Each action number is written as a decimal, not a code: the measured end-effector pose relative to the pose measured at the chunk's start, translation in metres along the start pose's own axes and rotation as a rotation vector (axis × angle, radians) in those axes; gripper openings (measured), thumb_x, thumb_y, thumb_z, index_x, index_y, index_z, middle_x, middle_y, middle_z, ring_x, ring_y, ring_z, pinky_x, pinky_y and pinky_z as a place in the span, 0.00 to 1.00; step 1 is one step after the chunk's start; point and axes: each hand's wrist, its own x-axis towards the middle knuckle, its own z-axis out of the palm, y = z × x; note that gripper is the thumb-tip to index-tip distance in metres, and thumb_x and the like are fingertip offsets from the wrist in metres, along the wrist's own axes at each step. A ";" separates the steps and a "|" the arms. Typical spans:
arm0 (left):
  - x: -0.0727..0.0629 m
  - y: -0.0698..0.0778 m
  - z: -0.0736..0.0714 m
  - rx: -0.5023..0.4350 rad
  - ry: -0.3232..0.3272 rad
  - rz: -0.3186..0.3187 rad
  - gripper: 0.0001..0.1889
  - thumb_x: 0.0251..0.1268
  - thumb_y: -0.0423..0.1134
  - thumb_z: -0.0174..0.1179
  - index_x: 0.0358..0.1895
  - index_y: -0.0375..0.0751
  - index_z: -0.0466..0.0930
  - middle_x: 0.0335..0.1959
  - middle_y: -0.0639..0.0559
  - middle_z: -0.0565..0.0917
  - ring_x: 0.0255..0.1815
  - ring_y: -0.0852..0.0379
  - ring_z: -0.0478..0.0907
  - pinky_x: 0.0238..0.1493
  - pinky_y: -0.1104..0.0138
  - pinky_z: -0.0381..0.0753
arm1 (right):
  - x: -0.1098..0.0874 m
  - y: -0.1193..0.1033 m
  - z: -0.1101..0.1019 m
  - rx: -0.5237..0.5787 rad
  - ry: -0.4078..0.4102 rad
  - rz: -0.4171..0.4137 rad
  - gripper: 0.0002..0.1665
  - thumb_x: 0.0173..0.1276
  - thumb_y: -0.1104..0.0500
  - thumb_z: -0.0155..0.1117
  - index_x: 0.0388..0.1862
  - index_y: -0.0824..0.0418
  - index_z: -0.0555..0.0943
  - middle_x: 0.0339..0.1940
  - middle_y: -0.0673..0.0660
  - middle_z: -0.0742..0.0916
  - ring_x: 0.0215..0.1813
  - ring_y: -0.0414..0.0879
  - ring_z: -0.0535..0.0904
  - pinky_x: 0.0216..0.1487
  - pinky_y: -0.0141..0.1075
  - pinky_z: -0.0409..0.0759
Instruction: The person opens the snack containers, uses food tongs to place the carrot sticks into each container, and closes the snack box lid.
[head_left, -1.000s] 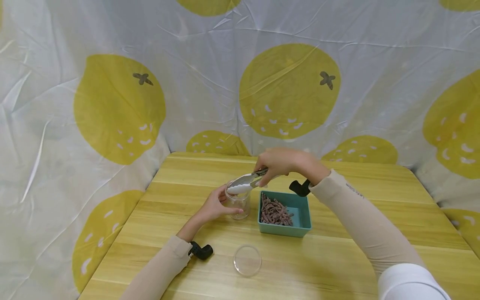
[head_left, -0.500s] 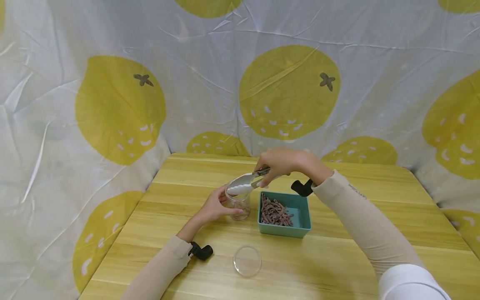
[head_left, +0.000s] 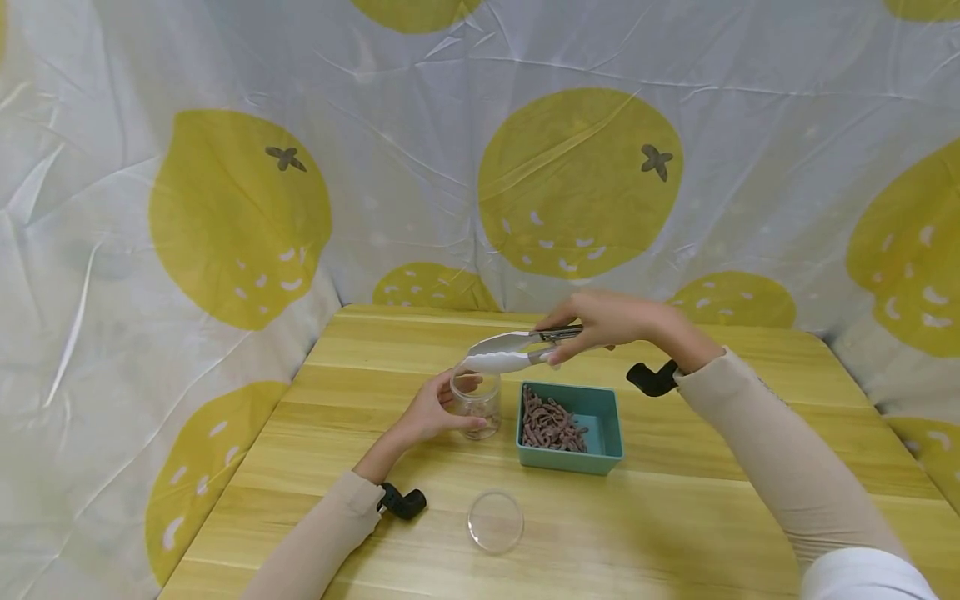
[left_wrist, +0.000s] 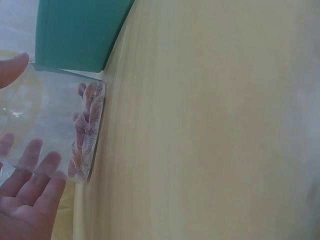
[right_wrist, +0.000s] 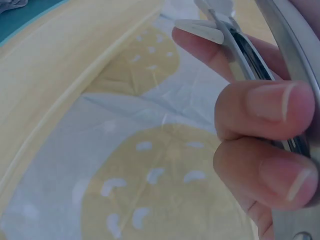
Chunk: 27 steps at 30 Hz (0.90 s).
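Note:
My left hand holds a clear jar upright on the table, thumb on the near side and fingers behind. In the left wrist view, several sugar-dusted reddish-brown strips lie in the jar's bottom. My right hand grips metal tongs with pale, scalloped heads, which hang just above the jar's mouth; no strip shows between them. To the right of the jar stands a teal box, with a heap of brownish strips at its left side.
A clear round lid lies on the wooden table in front of the jar and box. Behind the table hangs a lemon-patterned curtain, which also runs along both sides.
My right hand has moved right and the tongs have come up out of the jar's mouth. The left hand and the jar have stayed in place.

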 end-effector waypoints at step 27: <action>0.003 0.000 0.000 0.013 -0.016 -0.023 0.43 0.50 0.32 0.78 0.72 0.40 0.66 0.66 0.38 0.75 0.66 0.40 0.73 0.69 0.45 0.65 | -0.085 0.072 0.038 0.124 0.025 0.092 0.42 0.62 0.41 0.73 0.68 0.64 0.76 0.64 0.66 0.80 0.07 0.35 0.58 0.12 0.36 0.72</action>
